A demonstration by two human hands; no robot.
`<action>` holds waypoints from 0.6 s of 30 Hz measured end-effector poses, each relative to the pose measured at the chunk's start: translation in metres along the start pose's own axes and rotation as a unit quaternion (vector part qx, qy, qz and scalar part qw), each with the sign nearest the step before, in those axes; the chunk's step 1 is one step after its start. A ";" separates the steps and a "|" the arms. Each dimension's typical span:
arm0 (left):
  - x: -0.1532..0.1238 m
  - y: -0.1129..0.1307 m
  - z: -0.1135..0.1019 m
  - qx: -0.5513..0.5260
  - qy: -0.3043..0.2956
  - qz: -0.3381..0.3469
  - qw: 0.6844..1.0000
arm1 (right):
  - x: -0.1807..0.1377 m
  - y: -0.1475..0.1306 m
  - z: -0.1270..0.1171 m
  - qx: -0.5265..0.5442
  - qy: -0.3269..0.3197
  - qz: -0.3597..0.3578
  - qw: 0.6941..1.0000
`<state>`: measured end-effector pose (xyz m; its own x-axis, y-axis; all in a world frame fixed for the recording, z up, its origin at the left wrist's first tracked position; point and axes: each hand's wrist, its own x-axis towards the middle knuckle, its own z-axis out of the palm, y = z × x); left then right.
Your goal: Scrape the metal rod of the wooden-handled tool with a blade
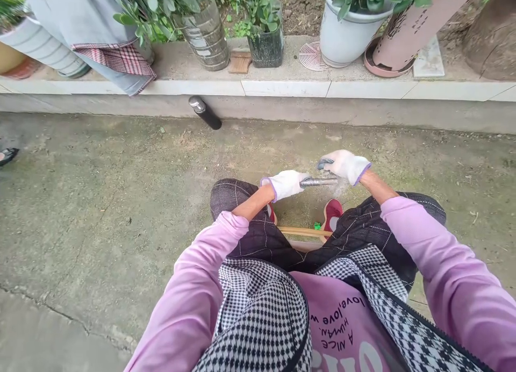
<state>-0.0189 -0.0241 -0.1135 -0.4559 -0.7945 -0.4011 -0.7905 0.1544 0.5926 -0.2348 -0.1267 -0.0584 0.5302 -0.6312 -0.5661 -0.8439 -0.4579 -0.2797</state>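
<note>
I sit low over a concrete floor with both hands in white knit gloves held out above my knees. My left hand [285,184] grips one end of a short grey metal tube [318,182] that lies level between the hands. My right hand [345,165] is closed on a small grey piece [324,163] that rests on top of the tube's right end. Fine pale dust hangs below the tube. Under my hands are my red shoes [331,215], a wooden strip [303,231] and a small green bit [317,226].
A black cylinder with a metal cap [205,112] lies against the low tiled ledge [282,88] ahead. Potted plants [264,30] and a white pot [347,36] stand on the ledge. A grey and checked cloth [100,38] hangs at the left.
</note>
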 end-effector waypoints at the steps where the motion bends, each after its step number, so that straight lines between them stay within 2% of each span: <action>1: 0.002 -0.001 -0.001 -0.075 0.026 0.010 0.997 | 0.002 0.003 0.001 0.011 0.003 -0.002 1.000; 3: 0.005 -0.005 -0.006 -0.220 0.083 0.013 0.972 | 0.005 0.001 0.006 0.028 0.008 -0.007 1.000; 5: 0.009 -0.011 -0.013 -0.297 0.134 -0.020 0.945 | 0.005 -0.009 0.015 0.030 0.007 -0.011 0.999; 8: 0.013 -0.021 -0.018 -0.226 0.174 -0.098 0.953 | 0.000 -0.032 0.030 0.020 -0.022 -0.044 0.999; 10: 0.012 -0.026 -0.016 -0.142 0.161 -0.128 0.968 | -0.005 -0.043 0.035 0.032 -0.037 -0.085 0.995; 12: 0.009 -0.026 -0.011 -0.080 0.125 -0.142 0.979 | -0.008 -0.044 0.033 0.042 -0.020 -0.104 0.993; 16: -0.001 -0.013 -0.004 0.034 0.012 -0.103 0.994 | -0.004 -0.023 0.015 0.045 0.053 -0.041 0.997; 18: -0.005 -0.006 -0.005 0.030 0.004 -0.060 0.998 | 0.000 -0.009 0.007 0.061 0.064 -0.011 0.996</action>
<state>-0.0096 -0.0243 -0.1120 -0.3534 -0.8139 -0.4613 -0.8628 0.0930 0.4969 -0.2272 -0.1178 -0.0617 0.5474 -0.7010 -0.4572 -0.8320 -0.3970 -0.3874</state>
